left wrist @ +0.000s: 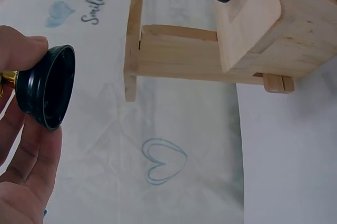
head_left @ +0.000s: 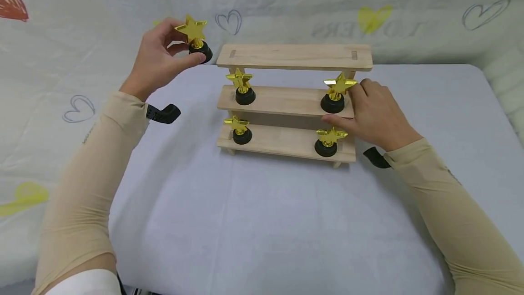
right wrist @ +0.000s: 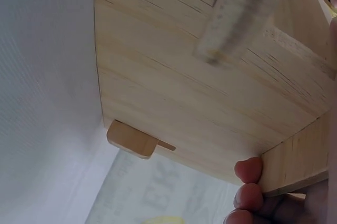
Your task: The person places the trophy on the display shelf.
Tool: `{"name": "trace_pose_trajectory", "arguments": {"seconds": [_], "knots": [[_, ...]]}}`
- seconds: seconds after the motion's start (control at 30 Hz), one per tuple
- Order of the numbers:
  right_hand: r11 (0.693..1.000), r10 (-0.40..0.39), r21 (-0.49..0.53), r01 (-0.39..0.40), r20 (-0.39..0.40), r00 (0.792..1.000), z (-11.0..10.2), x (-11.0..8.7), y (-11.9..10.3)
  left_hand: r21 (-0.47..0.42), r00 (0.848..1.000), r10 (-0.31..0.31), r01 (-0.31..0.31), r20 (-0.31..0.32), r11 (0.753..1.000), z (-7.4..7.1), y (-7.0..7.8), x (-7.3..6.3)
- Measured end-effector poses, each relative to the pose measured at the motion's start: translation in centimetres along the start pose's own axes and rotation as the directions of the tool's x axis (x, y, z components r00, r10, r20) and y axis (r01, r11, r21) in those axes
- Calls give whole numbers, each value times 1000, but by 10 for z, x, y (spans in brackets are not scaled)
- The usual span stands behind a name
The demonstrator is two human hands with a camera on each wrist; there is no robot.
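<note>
My left hand [head_left: 157, 58] holds a gold star trophy [head_left: 193, 30] up in the air, left of the top board of a three-tier wooden shelf [head_left: 292, 56]. In the left wrist view, thumb and fingers grip the trophy around its black base [left wrist: 39, 89], whose hollow underside shows. With its thumb in front and fingers behind, my right hand [head_left: 376, 110] grips the shelf's right end at the middle tier; its fingertips [right wrist: 248, 196] curl round a board. The middle tier carries a left trophy [head_left: 244, 94] and a right trophy [head_left: 333, 101]. Two more, left [head_left: 241, 134] and right [head_left: 326, 146], stand on the bottom tier.
A white-covered table [head_left: 262, 222] lies under the shelf. Behind it hangs a pale cloth [head_left: 278, 8] printed with hearts and words. A black wrist device [head_left: 163, 114] sticks out by the left sleeve, another [head_left: 376, 157] by the right.
</note>
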State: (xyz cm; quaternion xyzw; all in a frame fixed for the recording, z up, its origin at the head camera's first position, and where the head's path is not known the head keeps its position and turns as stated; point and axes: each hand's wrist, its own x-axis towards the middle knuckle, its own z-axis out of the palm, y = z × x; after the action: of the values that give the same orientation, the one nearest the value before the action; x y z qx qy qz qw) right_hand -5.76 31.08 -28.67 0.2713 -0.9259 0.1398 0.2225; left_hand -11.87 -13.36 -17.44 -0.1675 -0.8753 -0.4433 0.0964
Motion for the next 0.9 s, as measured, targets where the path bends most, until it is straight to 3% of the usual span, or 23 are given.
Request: {"name": "trace_pose_trajectory", "arguments": {"seconds": [0.37, 0.9], "knots": [[999, -9, 31, 8, 27, 1000, -5, 0, -4, 60, 998, 32, -36, 62, 998, 7, 25, 13], [1000, -1, 24, 0, 66, 998, -10, -1, -9, -13, 986, 55, -54, 159, 998, 25, 60, 30]]}}
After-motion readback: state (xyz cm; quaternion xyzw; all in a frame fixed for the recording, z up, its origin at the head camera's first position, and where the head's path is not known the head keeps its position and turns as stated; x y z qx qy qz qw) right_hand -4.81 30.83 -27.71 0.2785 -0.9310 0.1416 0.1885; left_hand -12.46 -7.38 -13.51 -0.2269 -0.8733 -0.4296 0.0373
